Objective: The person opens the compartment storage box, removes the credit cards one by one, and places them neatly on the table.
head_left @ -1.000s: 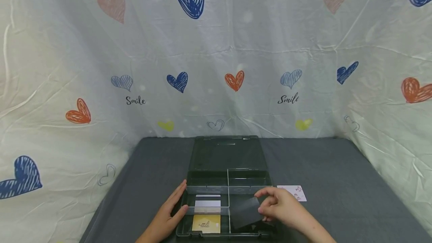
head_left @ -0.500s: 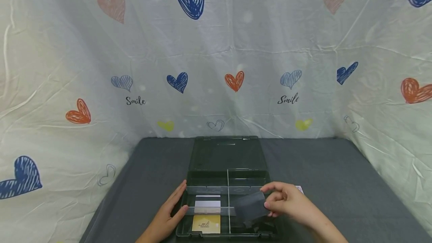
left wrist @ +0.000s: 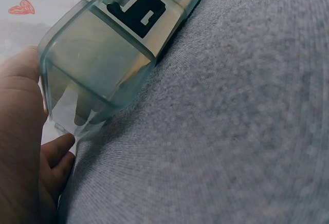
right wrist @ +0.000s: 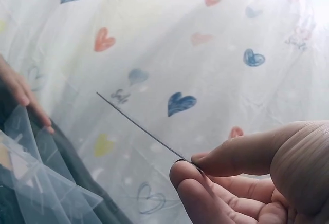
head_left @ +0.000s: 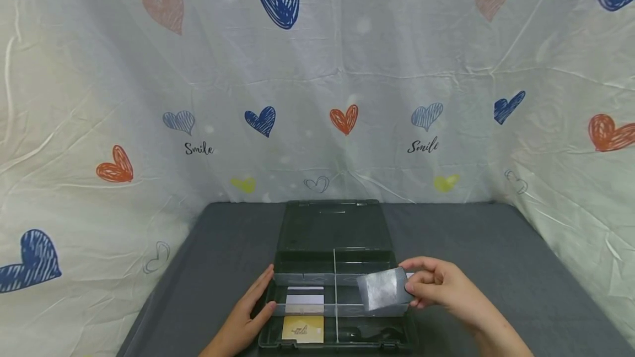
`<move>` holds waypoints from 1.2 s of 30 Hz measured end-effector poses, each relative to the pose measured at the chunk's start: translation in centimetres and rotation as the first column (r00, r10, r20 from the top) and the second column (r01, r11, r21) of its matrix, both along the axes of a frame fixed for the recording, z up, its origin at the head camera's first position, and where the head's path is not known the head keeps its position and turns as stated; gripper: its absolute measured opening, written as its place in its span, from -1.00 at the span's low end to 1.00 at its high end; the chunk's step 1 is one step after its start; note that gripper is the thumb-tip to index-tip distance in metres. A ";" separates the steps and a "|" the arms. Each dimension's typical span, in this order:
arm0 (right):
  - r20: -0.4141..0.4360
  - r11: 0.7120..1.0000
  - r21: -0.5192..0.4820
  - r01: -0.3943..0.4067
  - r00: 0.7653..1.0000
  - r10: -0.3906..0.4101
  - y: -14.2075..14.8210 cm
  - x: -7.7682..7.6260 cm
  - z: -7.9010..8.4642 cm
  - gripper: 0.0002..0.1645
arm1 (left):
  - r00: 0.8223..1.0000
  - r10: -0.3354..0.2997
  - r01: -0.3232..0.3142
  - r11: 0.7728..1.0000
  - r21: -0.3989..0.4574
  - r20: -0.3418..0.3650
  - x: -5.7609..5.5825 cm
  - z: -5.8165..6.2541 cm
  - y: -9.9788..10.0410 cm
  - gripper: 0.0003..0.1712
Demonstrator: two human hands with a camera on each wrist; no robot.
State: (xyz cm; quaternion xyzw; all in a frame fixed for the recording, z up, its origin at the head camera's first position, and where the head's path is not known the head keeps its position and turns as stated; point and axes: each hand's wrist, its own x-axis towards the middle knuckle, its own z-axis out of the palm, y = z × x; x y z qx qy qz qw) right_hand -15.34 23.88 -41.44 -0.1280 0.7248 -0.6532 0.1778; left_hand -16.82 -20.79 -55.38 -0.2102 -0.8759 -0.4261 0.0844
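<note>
In the head view my right hand (head_left: pixel 439 285) pinches a thin flat grey card (head_left: pixel 383 289) at its right edge, between thumb and fingers. The card is tilted above the right half of a dark translucent divided box (head_left: pixel 369 346), and its face catches the light. Edge-on, it is a thin line (right wrist: pixel 139 125) in the right wrist view. My left hand (head_left: pixel 248 313) rests against the box's left side, fingers straight and thumb at the rim. In the left compartments lie a white card with a dark stripe (head_left: pixel 305 297) and a yellow card (head_left: pixel 303 329).
The box's lid (head_left: pixel 333 226) is folded back flat behind it. Black items (head_left: pixel 387 336) lie in the front right compartment. A white card (head_left: pixel 409 275) on the grey cloth-covered table (head_left: pixel 476 247) is mostly hidden behind my right hand. A heart-printed curtain (head_left: pixel 317 70) stands behind.
My right hand has lifted the grey card up and to the right out of the box's right side, and its face now shines. The left hand has stayed in place.
</note>
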 end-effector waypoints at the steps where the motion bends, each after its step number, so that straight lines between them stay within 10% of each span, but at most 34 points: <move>1: -0.002 1.000 0.005 0.009 1.000 -0.009 0.2 0.1 0.1 -0.41 | 1.000 0.003 -0.003 1.000 -0.003 0.002 0.0 0.0 0.0 -0.24; 36: -0.155 0.934 0.048 0.355 0.926 -0.344 6.6 1.0 2.1 -0.62 | 1.000 -0.003 0.003 1.000 0.000 -0.010 0.1 0.0 -0.1 -0.25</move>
